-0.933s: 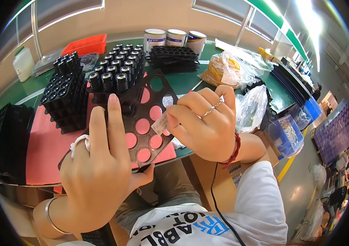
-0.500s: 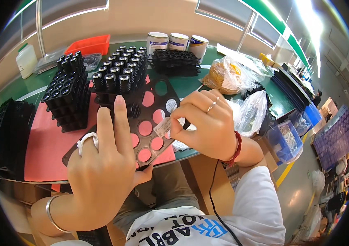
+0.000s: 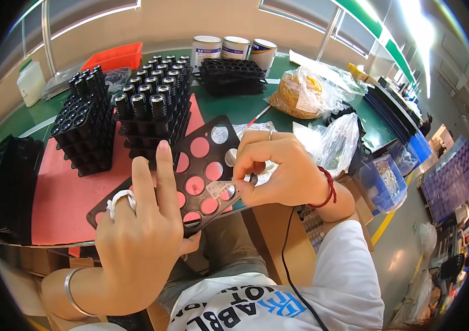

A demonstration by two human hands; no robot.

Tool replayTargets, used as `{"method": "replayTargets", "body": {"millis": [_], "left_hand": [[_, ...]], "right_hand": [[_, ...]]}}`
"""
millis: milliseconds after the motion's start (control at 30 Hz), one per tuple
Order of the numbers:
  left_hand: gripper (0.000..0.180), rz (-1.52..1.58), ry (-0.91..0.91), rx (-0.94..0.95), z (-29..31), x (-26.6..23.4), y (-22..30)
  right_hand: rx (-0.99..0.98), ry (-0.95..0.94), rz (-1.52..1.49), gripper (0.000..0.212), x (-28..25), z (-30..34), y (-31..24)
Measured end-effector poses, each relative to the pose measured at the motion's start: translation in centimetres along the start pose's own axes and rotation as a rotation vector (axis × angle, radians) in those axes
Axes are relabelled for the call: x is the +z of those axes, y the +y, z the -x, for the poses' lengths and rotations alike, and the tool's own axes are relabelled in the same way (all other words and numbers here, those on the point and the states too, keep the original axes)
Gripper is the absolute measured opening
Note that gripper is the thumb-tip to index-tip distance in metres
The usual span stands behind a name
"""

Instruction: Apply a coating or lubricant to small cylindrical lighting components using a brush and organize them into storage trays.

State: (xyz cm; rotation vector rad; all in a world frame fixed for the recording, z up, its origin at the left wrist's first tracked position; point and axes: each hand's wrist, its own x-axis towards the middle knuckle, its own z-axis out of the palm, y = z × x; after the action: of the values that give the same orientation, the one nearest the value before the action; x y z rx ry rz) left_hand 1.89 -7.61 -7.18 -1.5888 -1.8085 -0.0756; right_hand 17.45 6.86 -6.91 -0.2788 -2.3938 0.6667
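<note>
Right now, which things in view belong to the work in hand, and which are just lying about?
Seemingly in use:
black plate with holes, in the left hand
small label, pinched by the right hand
perhaps the stacked black racks

Apparently lying about:
red bin
three cans
white jug
clear bag

Held tray (image 3: 197,167) before tray stack (image 3: 230,76); 3 cans (image 3: 235,48) behind stack, bin (image 3: 114,57) left, plastic bag (image 3: 300,95) right

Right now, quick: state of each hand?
Left hand: holding the black perforated tray, fingers above, thumb below.
Right hand: closed, pinching the edge of a small label.
</note>
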Motion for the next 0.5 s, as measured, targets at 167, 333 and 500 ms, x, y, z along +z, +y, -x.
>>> {"method": "replayTargets", "body": {"millis": [167, 333, 500], "left_hand": [[0.107, -0.016, -0.026, 0.015, 0.2, 0.1, 0.3], [0.106, 0.037, -0.018, 0.016, 0.2, 0.1, 0.1], [0.104, 0.030, 0.001, 0.026, 0.0, 1.1, -0.2]], "right_hand": [[0.091, -0.093, -0.095, 0.009, 0.0, 0.3, 0.7], [0.149, -0.158, -0.165, 0.006, -0.1, -0.2, 1.2], [0.292, -0.283, -0.455, 0.006, -0.5, -0.2, 1.3]]}}
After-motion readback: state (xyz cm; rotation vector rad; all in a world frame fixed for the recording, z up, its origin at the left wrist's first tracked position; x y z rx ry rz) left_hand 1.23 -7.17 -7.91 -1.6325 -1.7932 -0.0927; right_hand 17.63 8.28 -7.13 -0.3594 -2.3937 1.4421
